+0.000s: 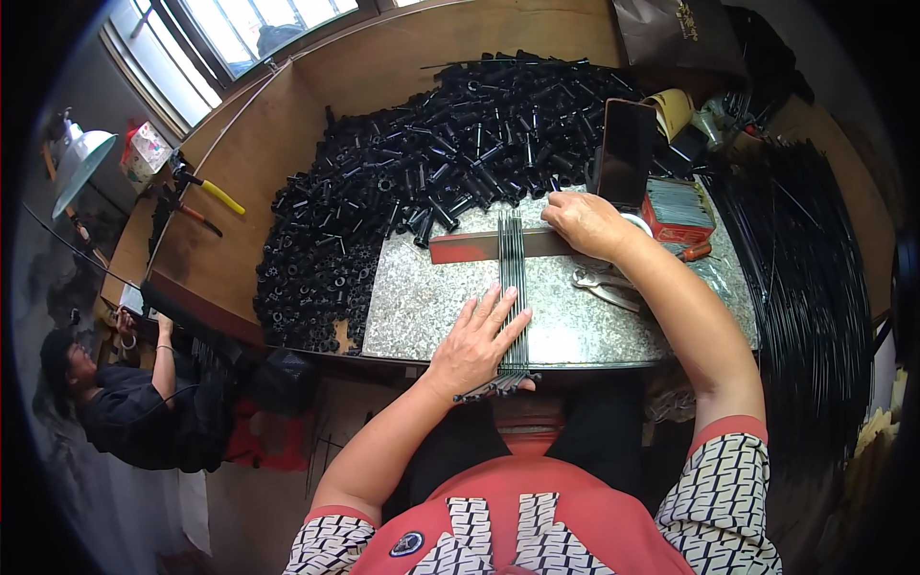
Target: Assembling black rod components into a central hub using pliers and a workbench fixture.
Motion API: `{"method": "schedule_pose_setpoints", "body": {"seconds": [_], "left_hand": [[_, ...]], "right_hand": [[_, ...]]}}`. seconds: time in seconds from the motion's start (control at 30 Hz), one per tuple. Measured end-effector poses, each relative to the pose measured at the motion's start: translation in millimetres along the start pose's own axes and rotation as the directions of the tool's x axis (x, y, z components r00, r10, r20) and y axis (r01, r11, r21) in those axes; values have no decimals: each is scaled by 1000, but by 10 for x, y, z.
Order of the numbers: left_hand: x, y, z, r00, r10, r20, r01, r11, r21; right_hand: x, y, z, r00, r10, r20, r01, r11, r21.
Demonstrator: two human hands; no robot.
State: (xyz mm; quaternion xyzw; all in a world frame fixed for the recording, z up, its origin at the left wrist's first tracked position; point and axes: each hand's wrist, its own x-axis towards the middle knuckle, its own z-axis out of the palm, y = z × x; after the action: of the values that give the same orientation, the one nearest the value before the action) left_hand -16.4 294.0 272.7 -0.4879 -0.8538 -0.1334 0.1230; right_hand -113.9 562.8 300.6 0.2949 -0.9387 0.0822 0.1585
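My left hand (479, 340) lies flat with fingers spread over a row of thin metal rods (512, 251). The rods lie side by side, pointing away from me, and their black, wider near ends (498, 387) jut past the table's front edge. Under the rods runs a flat red-and-grey bar (465, 248), placed crosswise. Beyond the bar's right part, my right hand (585, 225) is closed, fingertips pinched together at the edge of a heap of black tubular parts (460, 144). A dark piece shows at those fingertips, but what they hold is not clear.
A speckled board (412, 307) covers the worktop. On the right are a phone (628, 153), a red box of thin pieces (678, 209), pliers (609, 287) and a screwdriver (696, 251). Many long dark rods (805, 268) lie farther right. Another person (144, 402) sits at left.
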Motion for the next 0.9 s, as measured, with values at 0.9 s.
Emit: {"method": "schedule_pose_setpoints", "body": {"seconds": [0.9], "left_hand": [[1,2,-23,1000,0,0,0,1000,-12]], "right_hand": [[40,-40,19,998,60,6,-60,998,33]]}}
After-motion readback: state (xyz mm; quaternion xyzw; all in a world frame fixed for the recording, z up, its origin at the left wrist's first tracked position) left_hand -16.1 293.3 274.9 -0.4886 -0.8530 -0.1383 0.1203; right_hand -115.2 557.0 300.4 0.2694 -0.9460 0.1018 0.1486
